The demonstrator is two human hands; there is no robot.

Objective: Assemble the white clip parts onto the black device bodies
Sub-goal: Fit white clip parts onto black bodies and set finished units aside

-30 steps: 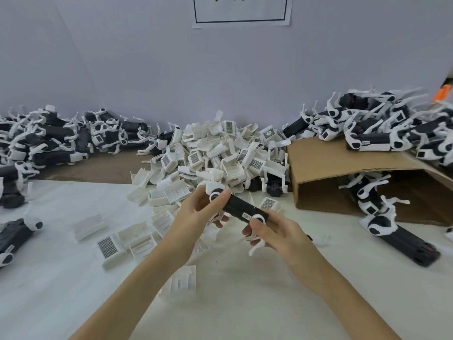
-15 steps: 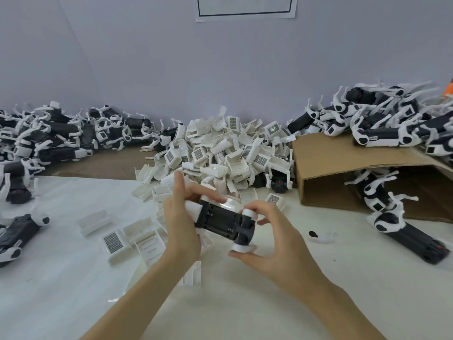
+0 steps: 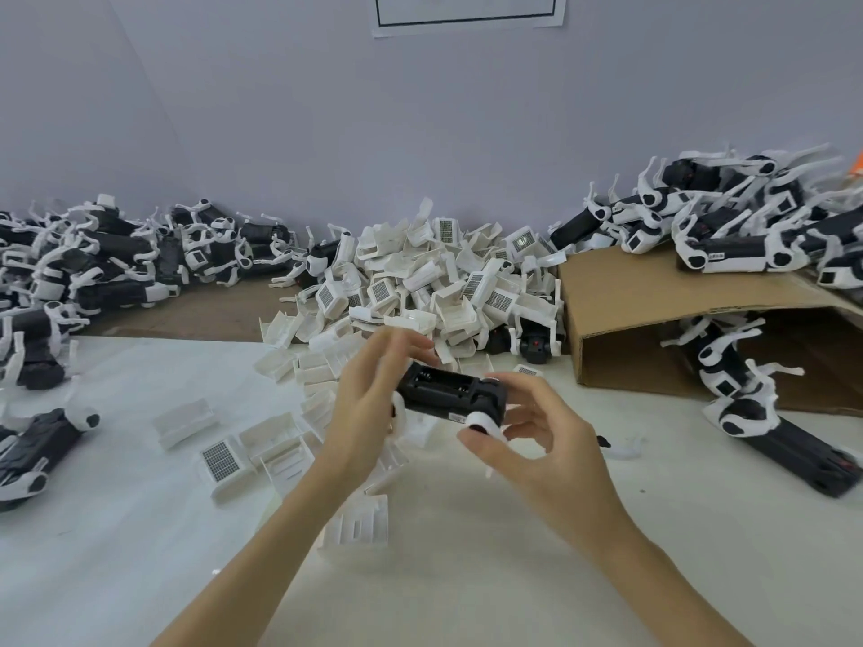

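Both hands are up over the white table (image 3: 140, 530), sharing one black device body (image 3: 448, 393) just in front of the clip pile. The left hand (image 3: 369, 403) grips the body's left end, fingers curled over the far edge, palm toward the part. The right hand (image 3: 537, 441) pinches the right end, thumb under a white round cap (image 3: 481, 420), forefinger arched over the top, the other fingers loosely curled below. The body lies almost level, its open ribbed side facing up.

Right behind the hands sits the heap of white clip parts (image 3: 434, 282), spilling toward the near left, with loose clips (image 3: 222, 459) scattered on the table and another clip (image 3: 357, 525) under the left forearm. A cardboard box (image 3: 654, 315) lies on its side at the right, finished units (image 3: 747, 235) piled on top and more tumbling out of its mouth. Another pile of assembled units (image 3: 93, 259) runs along the far left.
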